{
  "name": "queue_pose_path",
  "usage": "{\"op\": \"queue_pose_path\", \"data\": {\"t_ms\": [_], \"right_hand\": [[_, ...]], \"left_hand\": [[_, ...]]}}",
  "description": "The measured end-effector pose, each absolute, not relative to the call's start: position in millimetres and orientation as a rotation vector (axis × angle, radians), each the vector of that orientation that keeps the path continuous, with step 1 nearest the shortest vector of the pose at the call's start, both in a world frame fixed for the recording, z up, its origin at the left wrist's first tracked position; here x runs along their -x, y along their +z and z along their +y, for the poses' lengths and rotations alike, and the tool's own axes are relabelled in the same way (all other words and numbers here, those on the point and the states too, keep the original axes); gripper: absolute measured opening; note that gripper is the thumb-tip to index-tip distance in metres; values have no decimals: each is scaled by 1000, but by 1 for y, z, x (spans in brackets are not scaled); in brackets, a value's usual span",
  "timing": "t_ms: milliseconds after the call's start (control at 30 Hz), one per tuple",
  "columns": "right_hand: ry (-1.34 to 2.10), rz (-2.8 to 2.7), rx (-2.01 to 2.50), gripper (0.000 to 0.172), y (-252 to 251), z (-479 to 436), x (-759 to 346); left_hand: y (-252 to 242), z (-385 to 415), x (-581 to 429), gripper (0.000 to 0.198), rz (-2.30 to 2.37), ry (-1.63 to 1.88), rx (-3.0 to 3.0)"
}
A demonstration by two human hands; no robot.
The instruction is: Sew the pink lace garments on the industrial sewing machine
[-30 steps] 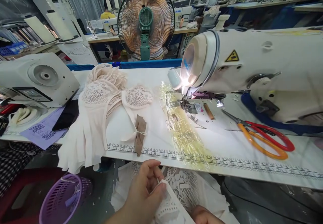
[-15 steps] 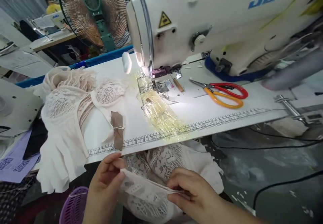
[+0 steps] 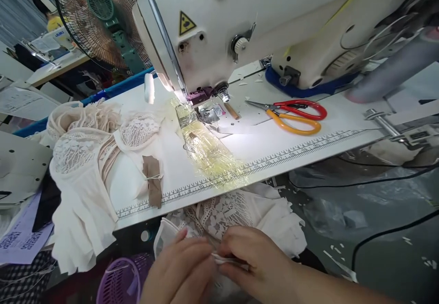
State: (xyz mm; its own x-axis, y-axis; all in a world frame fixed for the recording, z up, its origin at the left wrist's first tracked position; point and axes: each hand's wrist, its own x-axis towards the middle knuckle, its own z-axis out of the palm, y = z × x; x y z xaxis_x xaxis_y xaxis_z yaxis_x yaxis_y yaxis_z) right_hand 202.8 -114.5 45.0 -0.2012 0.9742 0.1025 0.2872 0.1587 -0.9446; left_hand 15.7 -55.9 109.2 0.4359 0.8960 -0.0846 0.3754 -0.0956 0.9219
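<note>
In front of the table's edge, a white lace bra (image 3: 236, 210) lies low in the view, partly behind my hands. My right hand (image 3: 255, 260) pinches the folded fabric edge of it between thumb and fingers. Right beside it, my left hand (image 3: 181, 267) is closed at the same edge, its back to the camera; its fingertips are hidden, but the fabric runs into it. On the table to the left is a pile of white lace bras (image 3: 77, 157), and a brown fabric strip (image 3: 152, 180) lies on its near side.
A sewing machine (image 3: 206, 29) stands on the white table (image 3: 274, 153), crumpled yellowish film (image 3: 209, 153) beneath its needle area. Scissors with red and orange handles (image 3: 295, 116) lie right of it. A purple basket (image 3: 118, 281) stands low left; a fan (image 3: 103, 16) is behind.
My left hand has moved right along the fabric edge, up against my right hand, and turned its back to the camera. My right hand keeps its pinch. The view has shifted slightly.
</note>
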Motion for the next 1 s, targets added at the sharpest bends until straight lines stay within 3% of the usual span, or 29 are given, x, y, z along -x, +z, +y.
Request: {"op": "queue_pose_path", "data": {"t_ms": [100, 233, 533, 800, 1000], "right_hand": [[1146, -1598, 1340, 7, 44, -118, -202], [1232, -1627, 1397, 15, 50, -121, -206], [1296, -1984, 1302, 7, 53, -109, -236], [1307, -2059, 1275, 14, 21, -121, -275], [1457, -1710, 1310, 29, 21, -122, -293]], "left_hand": [[112, -50, -35, 20, 770, 321, -2160], [102, -41, -37, 14, 562, 215, -2439], [100, -33, -25, 10, 843, -194, -2261], [81, -18, -2, 10, 922, -267, -1919], [71, -15, 7, 8, 948, -234, -1811]]}}
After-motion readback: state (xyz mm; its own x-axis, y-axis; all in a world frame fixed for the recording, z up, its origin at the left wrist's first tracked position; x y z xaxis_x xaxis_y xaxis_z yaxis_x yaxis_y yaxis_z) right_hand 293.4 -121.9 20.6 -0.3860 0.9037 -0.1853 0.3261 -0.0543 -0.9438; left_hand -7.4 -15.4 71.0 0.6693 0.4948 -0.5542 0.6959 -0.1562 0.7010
